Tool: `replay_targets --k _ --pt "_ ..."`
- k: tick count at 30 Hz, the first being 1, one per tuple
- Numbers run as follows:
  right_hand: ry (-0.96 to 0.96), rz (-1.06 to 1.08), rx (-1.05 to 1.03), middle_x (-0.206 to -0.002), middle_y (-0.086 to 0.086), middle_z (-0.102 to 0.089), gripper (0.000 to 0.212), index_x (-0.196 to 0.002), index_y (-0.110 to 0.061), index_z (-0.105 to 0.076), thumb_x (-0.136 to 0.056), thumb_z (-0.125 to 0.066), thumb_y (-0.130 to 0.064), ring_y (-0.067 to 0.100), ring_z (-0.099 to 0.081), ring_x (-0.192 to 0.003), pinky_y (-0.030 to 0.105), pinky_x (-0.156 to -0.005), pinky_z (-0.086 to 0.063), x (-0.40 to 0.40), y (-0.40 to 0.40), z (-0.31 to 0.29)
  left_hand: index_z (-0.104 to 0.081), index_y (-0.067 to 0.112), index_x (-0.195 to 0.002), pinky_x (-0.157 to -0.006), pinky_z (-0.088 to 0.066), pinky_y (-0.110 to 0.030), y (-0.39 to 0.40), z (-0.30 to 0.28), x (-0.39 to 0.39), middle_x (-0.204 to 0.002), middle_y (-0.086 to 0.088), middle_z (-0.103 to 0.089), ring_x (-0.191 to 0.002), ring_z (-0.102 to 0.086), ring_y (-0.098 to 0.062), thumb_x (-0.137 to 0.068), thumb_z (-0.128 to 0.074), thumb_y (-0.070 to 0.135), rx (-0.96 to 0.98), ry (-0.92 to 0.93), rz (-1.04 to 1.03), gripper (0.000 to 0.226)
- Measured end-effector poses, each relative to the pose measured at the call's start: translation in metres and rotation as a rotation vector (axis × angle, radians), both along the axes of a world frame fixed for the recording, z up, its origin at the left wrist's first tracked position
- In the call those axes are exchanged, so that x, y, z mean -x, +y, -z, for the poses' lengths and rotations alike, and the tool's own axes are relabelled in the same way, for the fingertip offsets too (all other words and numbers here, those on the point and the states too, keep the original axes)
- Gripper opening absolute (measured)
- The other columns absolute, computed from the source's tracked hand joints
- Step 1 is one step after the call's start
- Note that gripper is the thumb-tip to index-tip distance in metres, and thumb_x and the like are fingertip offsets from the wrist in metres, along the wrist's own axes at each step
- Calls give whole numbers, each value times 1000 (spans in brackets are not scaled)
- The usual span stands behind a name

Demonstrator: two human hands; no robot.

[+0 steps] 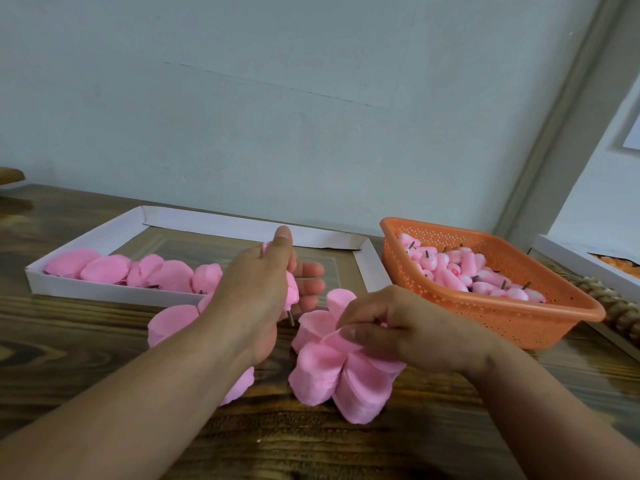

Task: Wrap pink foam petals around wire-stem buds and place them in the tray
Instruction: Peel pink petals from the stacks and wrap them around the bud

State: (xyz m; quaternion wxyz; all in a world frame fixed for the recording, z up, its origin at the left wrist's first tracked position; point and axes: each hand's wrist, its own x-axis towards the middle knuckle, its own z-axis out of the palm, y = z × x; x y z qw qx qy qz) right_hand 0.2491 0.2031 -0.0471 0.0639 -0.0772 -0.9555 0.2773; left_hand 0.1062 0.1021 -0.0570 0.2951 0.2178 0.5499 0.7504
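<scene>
Left hand [258,289]: raised over the table, fingers curled round a pink bud [292,292] partly wrapped in foam; the short dark wire stem [291,318] stuck out below the hand, pointing down.
Right hand [408,332]: low over the loose petals, thumb and forefinger pinching the thin edge of a single petal [332,336], the other fingers curled under.
Petal pile [346,375]: stacks of pink foam discs lying on the table directly under and in front of the right hand, fanned and overlapping.
Second petal heap [173,322]: more pink petals on the table beneath the left forearm, partly hidden by it.
Tray [114,292]: shallow white cardboard tray at the far left of the table, holding a row of finished pink wrapped buds [145,273] along its near wall; several dark stems showed among them.
Orange basket [519,317]: perforated plastic, to the right of the tray, filled with unwrapped pink-and-white buds [464,273] with dark stems.
Table [86,358]: dark wood-grain surface under everything.
Far right: a white box edge [581,261] and a braided brown item [613,303], both partly cut off.
Background: pale wall [277,98].
</scene>
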Motion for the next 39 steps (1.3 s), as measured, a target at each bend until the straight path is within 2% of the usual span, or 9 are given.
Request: replay_targets --k 4,8,10,16,22,29,31,35,39 --pt "-32 27 53 -81 33 -55 28 -85 11 -63 -93 -49 -12 34 -52 -64 48 -60 -42 1 2 -3 -43 11 -62 -40 -49 -21 0 1 0 -57 -1 -69 -43 -61 -9 -100 -40 38 8 6 0 47" --pt "-31 16 66 -87 23 -66 10 -87 1 -70 -87 -59 -2 40 -60 -81 50 -71 -51 0 4 -2 -43 12 -62 -38 -48 -20 0 1 -1 -56 -1 -69 -42 -61 -9 -100 -40 38 3 0 3 46" --pt "-40 0 82 -90 16 -68 5 -84 -3 -70 -83 -66 -1 32 -64 -85 46 -77 -53 -1 4 -2 -43 12 -63 -38 -48 -19 0 0 -1 -55 -1 -68 -42 -60 -9 -100 -40 37 -1 -3 2 46" --pt "-58 -44 52 -87 8 -67 10 -78 -14 -71 -77 -73 -24 23 -63 -83 45 -76 -52 0 1 1 -42 12 -63 -36 -47 -19 -1 -1 -2 -54 0 -67 -40 -59 -9 -101 -40 37 -12 -9 6 46" --pt "-19 -82 20 -86 20 -65 21 -82 1 -68 -87 -59 -17 37 -60 -81 52 -72 -48 1 0 0 -42 12 -63 -38 -46 -20 -2 -1 -2 -54 0 -67 -40 -59 -9 -101 -40 36 -12 -12 11 45" --pt "-51 -66 -24 -83 14 -66 12 -78 0 -68 -85 -59 -3 32 -62 -78 49 -71 -50 1 2 2 -42 11 -62 -37 -46 -18 -2 -1 -2 -53 0 -67 -40 -59 -9 -101 -40 36 -10 -7 12 46" --pt "20 -11 -20 -82 6 -67 10 -76 -8 -70 -83 -63 -7 22 -63 -76 42 -71 -52 2 2 1 -43 12 -62 -37 -46 -19 -2 -1 -2 -54 0 -67 -41 -60 -9 -101 -40 37 -5 -6 8 46" --pt "365 382 -161 -77 -5 -63 11 -85 -11 -71 -83 -63 -5 -1 -53 -67 11 -63 -43 7 14 6 -43 11 -63 -37 -47 -19 -1 -1 0 -54 0 -67 -40 -60 -9 -101 -40 37 -10 -20 10 46" --pt "213 449 -253 -113 0 -59 29 -117 -9 -62 -90 -55 -16 6 -52 -99 9 -77 -35 18 20 22 -43 11 -63 -37 -47 -19 -1 -1 -1 -54 0 -67 -40 -60 -9 -101 -40 36 -5 -16 18 46"
